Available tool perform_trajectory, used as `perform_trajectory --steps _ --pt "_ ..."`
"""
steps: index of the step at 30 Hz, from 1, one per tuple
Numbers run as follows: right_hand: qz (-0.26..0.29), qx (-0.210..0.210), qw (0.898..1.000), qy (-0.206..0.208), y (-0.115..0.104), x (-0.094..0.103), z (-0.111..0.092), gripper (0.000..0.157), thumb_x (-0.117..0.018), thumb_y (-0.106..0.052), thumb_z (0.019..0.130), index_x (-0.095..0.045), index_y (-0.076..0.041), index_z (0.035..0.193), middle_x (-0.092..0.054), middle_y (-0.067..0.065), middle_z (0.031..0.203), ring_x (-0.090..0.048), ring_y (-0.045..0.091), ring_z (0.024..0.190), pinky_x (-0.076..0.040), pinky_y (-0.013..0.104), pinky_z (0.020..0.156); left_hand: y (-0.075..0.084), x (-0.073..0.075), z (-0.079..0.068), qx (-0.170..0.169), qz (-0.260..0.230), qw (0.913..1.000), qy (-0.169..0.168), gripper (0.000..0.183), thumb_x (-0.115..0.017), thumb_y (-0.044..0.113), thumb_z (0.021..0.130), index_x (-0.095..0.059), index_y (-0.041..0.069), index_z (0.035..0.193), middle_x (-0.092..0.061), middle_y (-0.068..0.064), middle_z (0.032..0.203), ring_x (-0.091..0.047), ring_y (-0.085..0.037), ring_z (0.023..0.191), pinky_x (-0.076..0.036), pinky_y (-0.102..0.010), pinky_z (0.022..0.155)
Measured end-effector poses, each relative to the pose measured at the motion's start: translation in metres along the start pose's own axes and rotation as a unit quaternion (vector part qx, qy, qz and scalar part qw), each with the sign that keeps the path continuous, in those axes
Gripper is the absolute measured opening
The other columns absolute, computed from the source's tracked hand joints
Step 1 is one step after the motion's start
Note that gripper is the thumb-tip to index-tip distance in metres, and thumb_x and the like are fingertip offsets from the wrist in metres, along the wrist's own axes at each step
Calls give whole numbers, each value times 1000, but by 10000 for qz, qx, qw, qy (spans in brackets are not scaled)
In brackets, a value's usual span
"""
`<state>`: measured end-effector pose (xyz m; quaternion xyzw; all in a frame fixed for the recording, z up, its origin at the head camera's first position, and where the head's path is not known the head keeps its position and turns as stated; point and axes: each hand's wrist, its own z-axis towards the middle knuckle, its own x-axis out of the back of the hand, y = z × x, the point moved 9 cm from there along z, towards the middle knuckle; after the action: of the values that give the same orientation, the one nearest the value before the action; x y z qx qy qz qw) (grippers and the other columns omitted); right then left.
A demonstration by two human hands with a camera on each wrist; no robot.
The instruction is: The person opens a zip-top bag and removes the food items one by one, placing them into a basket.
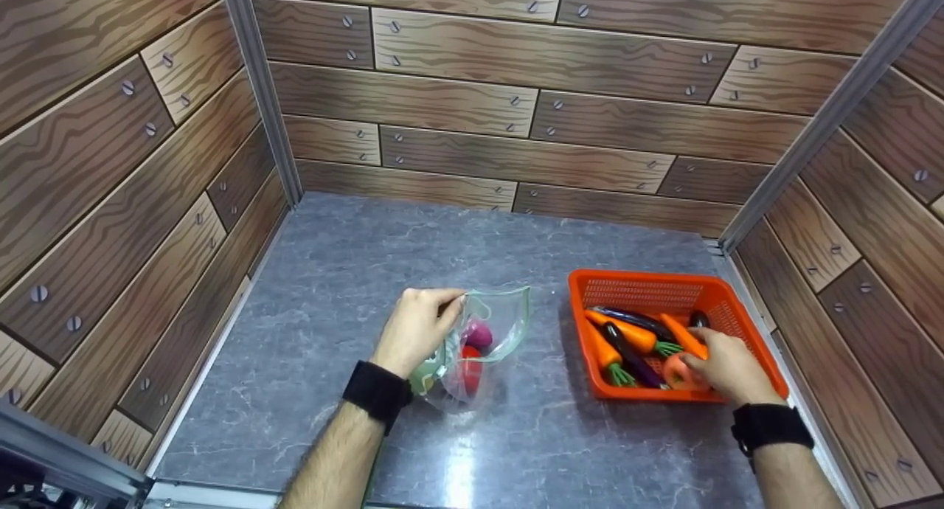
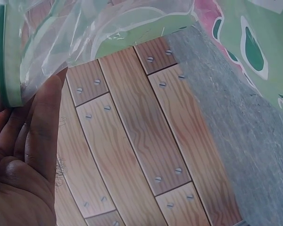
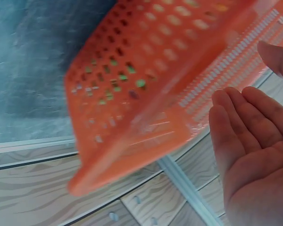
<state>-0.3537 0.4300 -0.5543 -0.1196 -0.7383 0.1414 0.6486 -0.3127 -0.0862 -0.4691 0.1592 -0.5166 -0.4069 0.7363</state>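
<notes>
My left hand (image 1: 419, 330) pinches the rim of a clear zip bag (image 1: 509, 324) with green edging and a green printed side, its mouth spread apart. Through the plastic show a round magenta item (image 1: 478, 334) and a red item (image 1: 470, 369). In the left wrist view, thumb and fingers hold the bag's green strip (image 2: 9, 61). Over the right side of an orange basket (image 1: 641, 276), my right hand (image 1: 730, 365) has its fingertips close to a carrot (image 1: 682, 336) and a reddish round fruit (image 1: 680, 372). The right wrist view shows that hand's fingers loosely extended, palm bare.
Also in the basket lie more carrots (image 1: 630, 336), long dark eggplants (image 1: 630, 354) and a dark rounded item (image 1: 698, 319). Wood-patterned walls (image 1: 442, 96) enclose the grey marbled table (image 1: 354, 251) on the left, back and right; the basket stands near the right wall.
</notes>
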Motion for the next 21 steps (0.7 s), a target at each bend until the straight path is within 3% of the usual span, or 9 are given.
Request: perform_trajectory --steps 4,6,8,9,21 --pt "-81 312 9992 218 -30 8 -4 65 -80 -21 111 -58 11 163 -73 42 144 -77 42 99 -66 55 84 0 -1 0 0 -15 10000 -30 22 -73 15 117 -90 5 128 -89 -7 98 -65 -8 74 -65 -31 75" --pt "-100 485 9981 356 -45 10 -4 63 -80 -21 111 -59 10 163 -70 42 150 -79 52 114 -67 65 97 0 -1 0 10 -11 10000 -43 22 -73 15 117 -90 5 127 -88 -6 95 -62 -7 72 -63 -29 73" --pt "-127 604 9972 425 -59 12 -2 62 -79 -21 112 -60 9 163 -66 42 157 -69 61 139 -58 76 115 0 -2 0 24 1 10000 -44 22 -73 15 117 -90 5 128 -88 -6 96 -62 -7 72 -63 -29 74" --pt "-104 643 9969 430 -65 13 -2 62 -78 -21 113 -59 9 164 -65 42 159 -66 63 144 -56 78 117 1 -2 0 30 2 10000 -47 22 -73 15 117 -90 6 128 -88 -6 97 -62 -7 72 -63 -30 74" --pt "-62 1200 9893 825 -134 21 -3 59 -78 -18 113 -62 4 165 -65 38 163 -71 57 140 -59 74 116 0 -4 0 73 16 10000 -63 22 -74 15 117 -90 7 130 -90 -7 102 -64 -7 72 -65 -31 76"
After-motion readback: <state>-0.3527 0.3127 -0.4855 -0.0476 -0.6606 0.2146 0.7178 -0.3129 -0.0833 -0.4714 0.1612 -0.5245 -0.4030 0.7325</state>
